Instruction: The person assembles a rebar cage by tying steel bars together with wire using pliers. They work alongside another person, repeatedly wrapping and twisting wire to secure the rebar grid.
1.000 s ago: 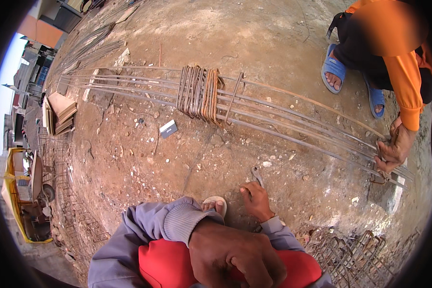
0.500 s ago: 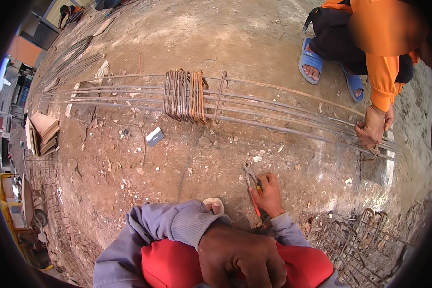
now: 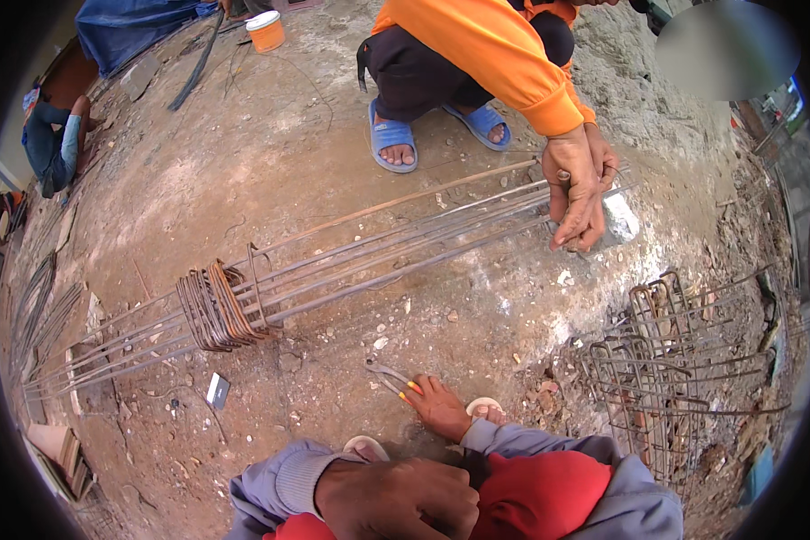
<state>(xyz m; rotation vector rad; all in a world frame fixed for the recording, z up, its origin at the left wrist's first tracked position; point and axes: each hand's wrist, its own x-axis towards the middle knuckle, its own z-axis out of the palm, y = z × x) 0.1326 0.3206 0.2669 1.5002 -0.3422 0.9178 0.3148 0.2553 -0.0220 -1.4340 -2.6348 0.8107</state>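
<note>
My right hand point(image 3: 443, 409) is closed around the grips of a pair of pincers point(image 3: 389, 372), whose metal jaws point away to the left, just over the dirt. My left hand point(image 3: 396, 499) rests low by my red-clothed knee point(image 3: 544, 493) with its fingers curled; whatever they may hold is hidden. Ahead, long steel bars point(image 3: 405, 243) run across the ground, with a bundle of bent rebar stirrups point(image 3: 214, 306) around them at the left. A single stirrup point(image 3: 257, 283) stands beside the bundle. At the right end, a co-worker's hands point(image 3: 578, 189) work on the bars.
Opposite me squats the co-worker in orange sleeves and blue sandals point(image 3: 392, 144). A rebar cage point(image 3: 661, 360) lies at the right. A small dark-and-white box point(image 3: 217, 391) sits on the dirt. Farther off are an orange bucket point(image 3: 265, 34), a blue tarp point(image 3: 130, 31) and another person point(image 3: 54, 144).
My view has swung to the right, so the bars and stirrups appear farther left. My right hand now wraps the pincers' grips more fully. The co-worker's hands stay at the bar ends.
</note>
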